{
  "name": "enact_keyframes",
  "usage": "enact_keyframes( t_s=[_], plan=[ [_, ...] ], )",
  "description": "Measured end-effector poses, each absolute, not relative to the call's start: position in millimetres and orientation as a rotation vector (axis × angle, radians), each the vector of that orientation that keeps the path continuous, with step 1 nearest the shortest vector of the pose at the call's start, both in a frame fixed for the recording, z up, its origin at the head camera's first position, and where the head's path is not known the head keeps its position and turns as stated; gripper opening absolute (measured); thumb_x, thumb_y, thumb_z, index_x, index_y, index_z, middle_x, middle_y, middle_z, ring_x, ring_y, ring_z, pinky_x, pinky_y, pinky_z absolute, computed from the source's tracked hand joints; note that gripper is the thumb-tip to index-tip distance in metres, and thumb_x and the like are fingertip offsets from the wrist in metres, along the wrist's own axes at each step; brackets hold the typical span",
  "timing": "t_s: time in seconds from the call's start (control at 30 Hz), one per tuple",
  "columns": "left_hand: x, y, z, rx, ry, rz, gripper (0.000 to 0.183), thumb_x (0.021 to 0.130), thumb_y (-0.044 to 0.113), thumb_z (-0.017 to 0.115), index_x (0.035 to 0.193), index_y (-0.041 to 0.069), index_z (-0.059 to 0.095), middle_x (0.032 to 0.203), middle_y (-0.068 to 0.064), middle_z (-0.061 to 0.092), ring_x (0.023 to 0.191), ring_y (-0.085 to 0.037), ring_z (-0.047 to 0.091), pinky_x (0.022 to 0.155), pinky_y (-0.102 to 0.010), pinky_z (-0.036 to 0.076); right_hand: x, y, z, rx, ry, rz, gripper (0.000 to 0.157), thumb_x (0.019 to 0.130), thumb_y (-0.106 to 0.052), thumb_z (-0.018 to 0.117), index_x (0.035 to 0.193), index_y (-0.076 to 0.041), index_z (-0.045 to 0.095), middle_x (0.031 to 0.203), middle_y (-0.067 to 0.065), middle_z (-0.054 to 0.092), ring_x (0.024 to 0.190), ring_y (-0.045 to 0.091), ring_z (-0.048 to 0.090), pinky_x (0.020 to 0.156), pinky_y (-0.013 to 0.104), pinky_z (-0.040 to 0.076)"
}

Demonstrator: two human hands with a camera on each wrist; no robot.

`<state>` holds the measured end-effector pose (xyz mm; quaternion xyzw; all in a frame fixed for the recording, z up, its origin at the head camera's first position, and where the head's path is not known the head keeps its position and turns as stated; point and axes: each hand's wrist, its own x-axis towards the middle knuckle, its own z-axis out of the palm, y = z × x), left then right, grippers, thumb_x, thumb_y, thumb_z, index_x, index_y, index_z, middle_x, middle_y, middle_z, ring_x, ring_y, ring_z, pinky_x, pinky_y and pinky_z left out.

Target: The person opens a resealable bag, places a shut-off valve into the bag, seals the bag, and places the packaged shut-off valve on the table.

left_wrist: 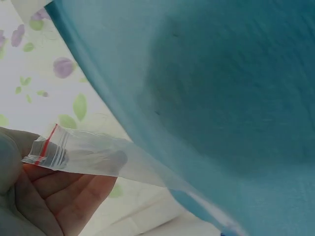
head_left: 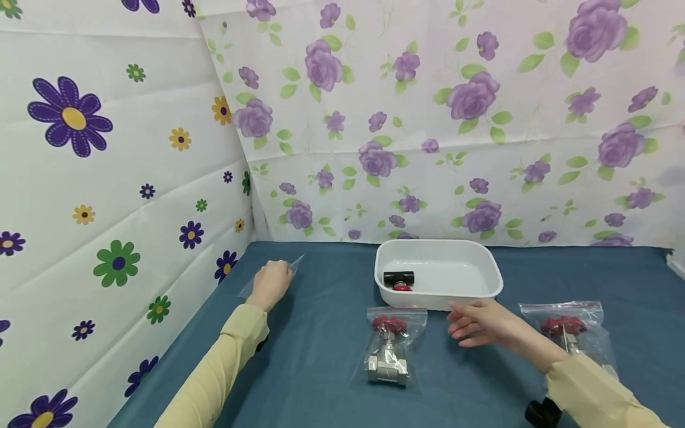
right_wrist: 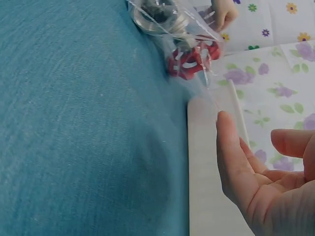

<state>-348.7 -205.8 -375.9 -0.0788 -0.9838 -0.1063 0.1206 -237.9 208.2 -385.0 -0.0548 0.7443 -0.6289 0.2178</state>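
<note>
At the far left, my left hand (head_left: 271, 284) pinches a clear zip-lock bag (left_wrist: 93, 155) with a red stripe along its seal. The bag looks flat, with nothing seen inside, and droops away from the fingers. My right hand (head_left: 489, 324) hovers by the front right of a white plastic tub (head_left: 439, 299), fingers loosely extended and nothing in them. To its left, a metal valve (head_left: 386, 362) with a red handwheel (head_left: 389, 324) lies inside a clear zip-lock bag. Inside the tub, at the left, rests a black fitting (head_left: 398, 277) with a red part.
Another bagged valve with a red handwheel (head_left: 563, 325) lies at the right, partly behind the right sleeve (head_left: 594, 392). A blue cloth (head_left: 316, 356) covers the table. Flowered sheets (head_left: 353, 107) hang along its back and left edges.
</note>
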Motion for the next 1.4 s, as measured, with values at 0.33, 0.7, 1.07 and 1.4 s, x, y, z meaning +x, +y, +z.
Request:
enact_keyframes(
  t_s=[0.33, 0.7, 1.07, 1.4],
  plan=[
    [-335.9, -187.5, -353.4, -0.339, -2.721, -0.350, 0.030, 0.092, 0.006, 0.046, 0.064, 0.006, 0.056, 0.052, -0.002, 0.046, 0.043, -0.016, 0.044, 0.041, -0.032, 0.037, -239.2, 213.8, -376.9, -0.229, 2.054, -1.763, 0.043, 0.098, -0.027, 0.043, 0.109, 0.013, 0.053, 0.085, 0.013, 0.063, 0.079, 0.025, 0.062, 0.069, 0.039, 0.051],
    [-317.6, -155.5, -326.0, -0.484, -2.614, -0.387, 0.037, 0.093, 0.006, 0.043, 0.057, 0.011, 0.042, 0.046, -0.001, 0.035, 0.037, -0.012, 0.030, 0.036, -0.025, 0.024, -236.9, 215.1, -369.4, -0.272, 2.085, -1.761, 0.040, 0.097, -0.026, 0.046, 0.108, 0.011, 0.052, 0.088, 0.016, 0.063, 0.080, 0.024, 0.062, 0.068, 0.039, 0.051],
    [-296.1, -124.6, -300.6, -0.639, -2.456, -0.449, 0.037, 0.093, 0.005, 0.045, 0.057, 0.013, 0.040, 0.048, 0.000, 0.034, 0.038, -0.011, 0.029, 0.037, -0.024, 0.022, -237.6, 220.5, -360.5, -0.271, 2.118, -1.750, 0.041, 0.096, -0.029, 0.046, 0.108, 0.011, 0.052, 0.090, 0.016, 0.063, 0.082, 0.025, 0.062, 0.069, 0.039, 0.050],
    [-277.7, -92.6, -285.4, -0.847, -2.330, -0.591, 0.036, 0.092, 0.003, 0.046, 0.058, 0.014, 0.042, 0.048, 0.001, 0.031, 0.041, -0.010, 0.028, 0.041, -0.022, 0.023, -235.4, 214.3, -345.9, -0.311, 2.128, -1.854, 0.038, 0.095, -0.026, 0.050, 0.109, 0.009, 0.052, 0.094, 0.016, 0.062, 0.086, 0.025, 0.061, 0.072, 0.039, 0.050]
  ],
)
